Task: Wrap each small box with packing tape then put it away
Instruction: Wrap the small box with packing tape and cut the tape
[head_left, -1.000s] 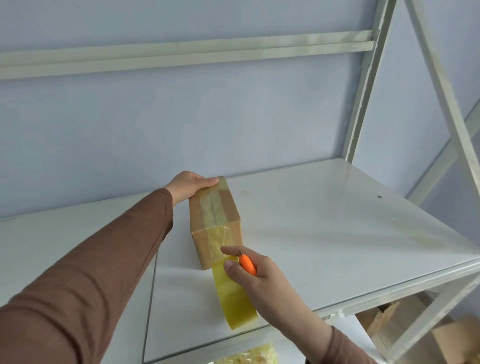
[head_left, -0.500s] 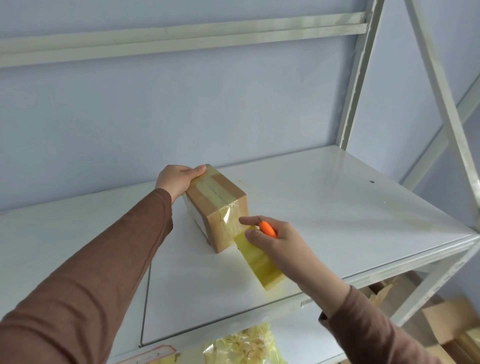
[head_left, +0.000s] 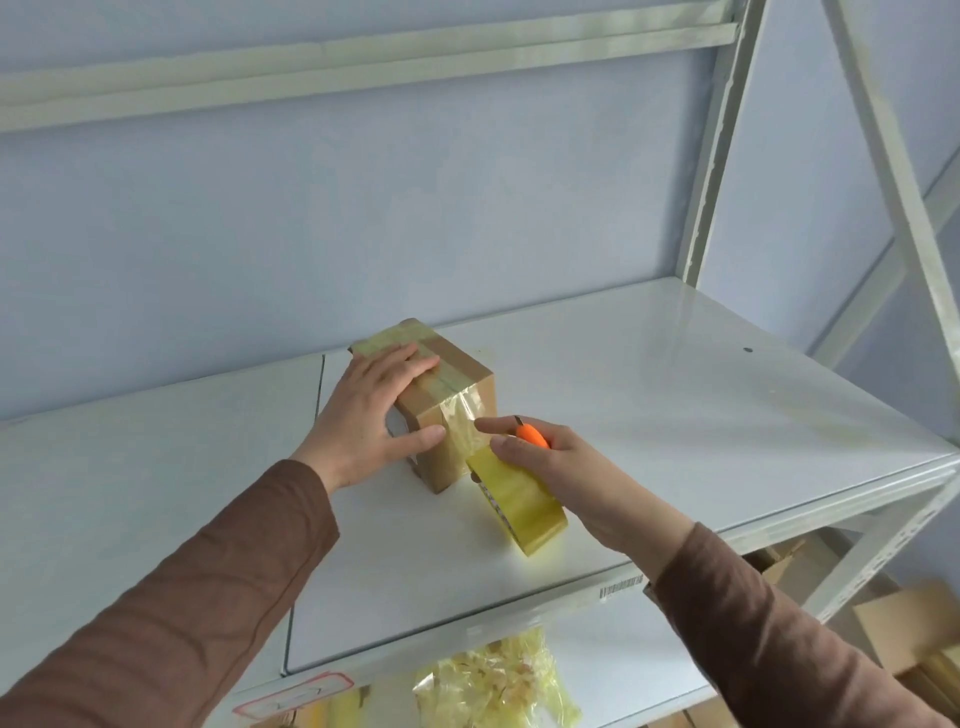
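My left hand (head_left: 371, 415) lies flat over the small box (head_left: 447, 410), fingers straight and spread across its taped top, thumb pressed against the near side face. A second ago that hand only cupped the far end; it has since slid forward and flattened down on top. My right hand (head_left: 545, 462) is closed around the tape roll (head_left: 519, 501), with a small orange cutter (head_left: 534, 435) pinched against it; the forefinger points out toward the box. In 1 second that hand has swung from the front edge round to the right of the box, and the roll now sits just beside the near corner.

A short film of tape (head_left: 460, 421) runs from the roll up the box's near face and is not yet cut. I judge this lap nearly closed: the flat left hand is smoothing and steadying, and the cutter is placed to sever the strip next. The box itself has turned and now stands cornerwise on the white shelf (head_left: 675, 415), touching it, near the middle.

Writing: a barcode sticker (head_left: 621, 587) on the shelf's front lip, too small to read. A red-bordered label (head_left: 291, 696) lower left, unreadable. A pale patch on the box's left face is mostly hidden by my hand. No brand visible on the roll.
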